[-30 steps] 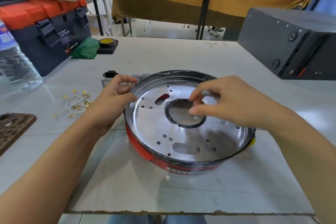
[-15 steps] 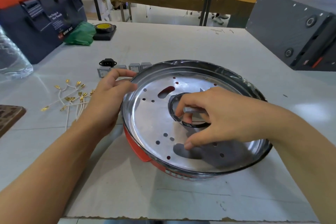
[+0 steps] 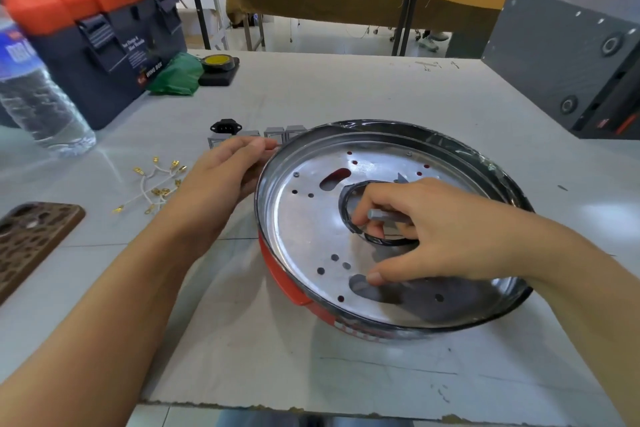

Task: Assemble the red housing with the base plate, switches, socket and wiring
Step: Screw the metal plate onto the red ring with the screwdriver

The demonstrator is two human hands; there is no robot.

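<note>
Base plate [image 3: 311, 229]: right hand [image 3: 440, 236] fingers curled into centre hole; left hand [image 3: 225, 173] steadies rim.

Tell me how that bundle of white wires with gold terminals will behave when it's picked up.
The white wires with gold terminals look thin and loosely curled, so probably floppy and light. They lie tangled, so lifting one may drag others. The small terminals could snag each other.

Head view, single wide-angle camera, looking forward and down.

Worn on the person's head; both forearms enter from the bottom edge. The red housing [image 3: 298, 291] and counter [image 3: 346, 90] sit close below, filling the middle. The toolbox [image 3: 104, 45] (far left) and a grey cabinet [image 3: 571, 55] on the far right bend outward at the frame edges. The upper frame reaches the room beyond the counter's far edge. No second view to compare.
</note>
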